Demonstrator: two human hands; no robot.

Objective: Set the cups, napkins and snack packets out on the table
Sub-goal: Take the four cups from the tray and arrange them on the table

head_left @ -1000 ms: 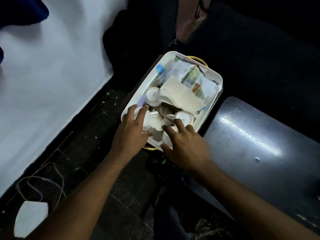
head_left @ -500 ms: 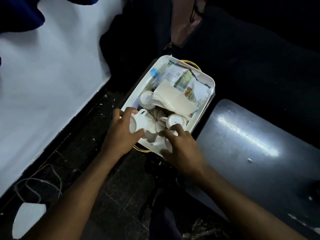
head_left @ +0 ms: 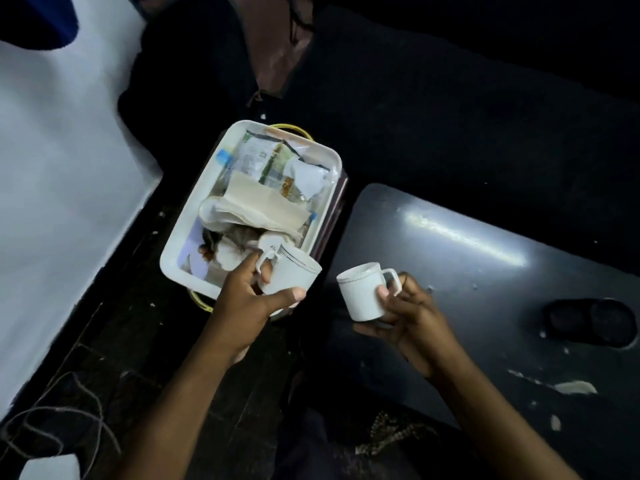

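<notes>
Both forearms reach forward, left hand (head_left: 250, 295) and right hand (head_left: 412, 315) each curled in a grip

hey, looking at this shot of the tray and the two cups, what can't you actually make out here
- Head view: how many cups remain in the tray; the napkins cover them.
- Print on the snack packets: too small, blurred.
- Dark object on the table: too dim to identify.
- Inside of the cup in the right hand: faces away.

The bench (head_left: 485, 271) is dark and glossy, with white flecks and a torn paper scrap (head_left: 575, 387) on it. A dark round thing (head_left: 592, 322) sits near its right side, can't tell what it is.
</notes>
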